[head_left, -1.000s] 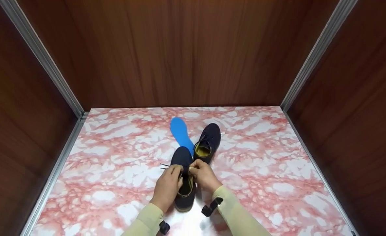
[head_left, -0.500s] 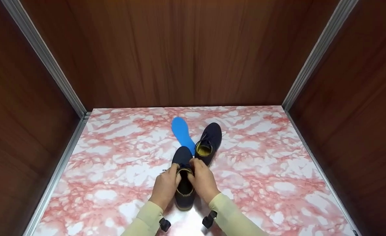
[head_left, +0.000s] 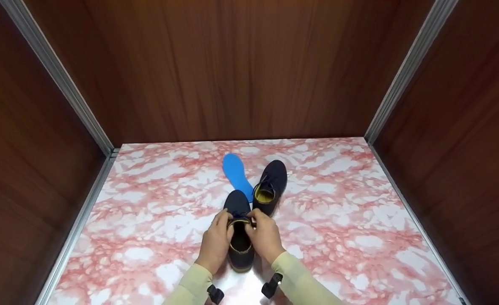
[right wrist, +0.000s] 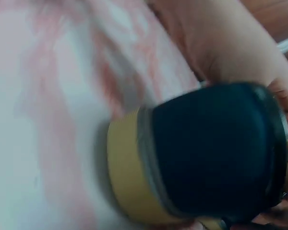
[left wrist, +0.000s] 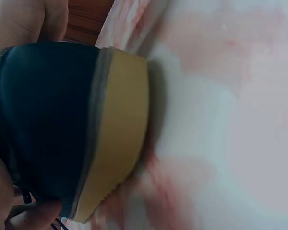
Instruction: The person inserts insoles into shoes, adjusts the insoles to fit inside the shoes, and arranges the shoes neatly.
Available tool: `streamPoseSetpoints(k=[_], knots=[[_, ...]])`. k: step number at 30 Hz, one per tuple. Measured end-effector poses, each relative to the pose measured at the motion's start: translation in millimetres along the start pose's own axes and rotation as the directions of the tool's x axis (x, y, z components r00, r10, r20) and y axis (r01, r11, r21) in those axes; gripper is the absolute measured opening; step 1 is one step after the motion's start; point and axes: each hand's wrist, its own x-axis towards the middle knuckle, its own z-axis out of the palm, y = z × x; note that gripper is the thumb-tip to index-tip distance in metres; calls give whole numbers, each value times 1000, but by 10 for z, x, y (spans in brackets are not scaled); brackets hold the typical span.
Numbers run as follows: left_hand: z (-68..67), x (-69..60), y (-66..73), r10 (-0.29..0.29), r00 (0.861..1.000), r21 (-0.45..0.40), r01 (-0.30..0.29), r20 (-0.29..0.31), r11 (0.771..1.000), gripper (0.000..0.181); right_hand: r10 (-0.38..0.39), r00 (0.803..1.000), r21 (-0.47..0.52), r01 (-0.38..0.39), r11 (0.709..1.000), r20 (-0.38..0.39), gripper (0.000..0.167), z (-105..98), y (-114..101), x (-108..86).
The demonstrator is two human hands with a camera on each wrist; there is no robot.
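Observation:
A dark navy lace-up shoe [head_left: 236,202] sits upright on the table, toe pointing away from me. On the left edge of its opening, my left hand [head_left: 215,239] pinches the upper near the laces, thumb inside the collar. Across from it, my right hand [head_left: 267,235] grips the right edge in the same way. The shoe's heel [left wrist: 48,115] and tan sole fill much of the left wrist view. From the other side, the right wrist view shows the heel [right wrist: 216,153] too. My fingers cover part of the laces.
A second dark shoe [head_left: 276,176] with a yellow lining stands just beyond, to the right. Behind the nearer shoe lies a blue insole [head_left: 233,169], its near end partly hidden. Brown wood-grain panels [head_left: 241,67] enclose the pink-and-white table [head_left: 147,190] at the back and sides.
The hands have shifted their hold along the shoe's front edges, the right hand lower. The spread flaps have come closer together. Lace ends that stuck out at the left are out of sight.

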Motion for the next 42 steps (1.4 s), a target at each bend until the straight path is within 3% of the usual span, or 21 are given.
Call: streamPoseSetpoints(k=[3, 6, 10, 14, 17, 19, 22, 24, 26, 28, 31, 33, 37, 42], knots=[[42, -5, 45, -108, 994, -66, 106, -21, 992, 40, 91, 996, 8, -91, 996, 17, 35, -17, -43, -15], [89, -37, 88, -180, 982, -70, 175, -60, 982, 55, 124, 992, 0, -124, 992, 26, 41, 8, -123, -36], [126, -50, 125, -195, 977, -33, 193, -83, 981, 62, 102, 994, -19, -101, 995, 35, 38, 48, -224, -41], [92, -2, 116, -193, 981, -50, 191, -31, 980, 59, 98, 994, -29, -97, 995, 38, 38, 24, -241, 9], [19, 20, 72, -199, 978, -121, 205, 54, 971, 61, 161, 981, 44, -166, 985, 106, 47, -35, -195, 56], [-41, 3, 38, -211, 969, -181, 232, 128, 956, 68, 223, 959, 141, -249, 958, 178, 56, -83, -151, 57], [-128, -75, -6, -222, 937, -252, 291, 268, 923, 93, 297, 913, 285, -375, 882, 281, 65, -154, -68, -12], [-170, -148, -27, -207, 913, -275, 313, 352, 909, 113, 295, 893, 379, -416, 827, 338, 66, -195, -10, -90], [-189, -228, -38, -170, 895, -284, 304, 413, 910, 133, 258, 882, 446, -430, 785, 395, 68, -238, 43, -176], [-184, -300, -45, -115, 896, -287, 256, 429, 923, 146, 209, 866, 487, -438, 755, 454, 74, -275, 84, -253], [-139, -380, -53, -57, 913, -275, 181, 404, 944, 149, 130, 848, 514, -426, 745, 514, 86, -288, 151, -333], [-103, -410, -58, -45, 926, -255, 149, 375, 955, 144, 87, 840, 518, -409, 751, 536, 97, -272, 200, -366], [-62, -440, -60, -67, 934, -208, 148, 351, 967, 133, 8, 836, 533, -358, 767, 549, 118, -223, 282, -410], [-56, -450, -50, -80, 940, -176, 145, 332, 974, 125, -45, 845, 514, -280, 811, 532, 123, -199, 288, -417]])
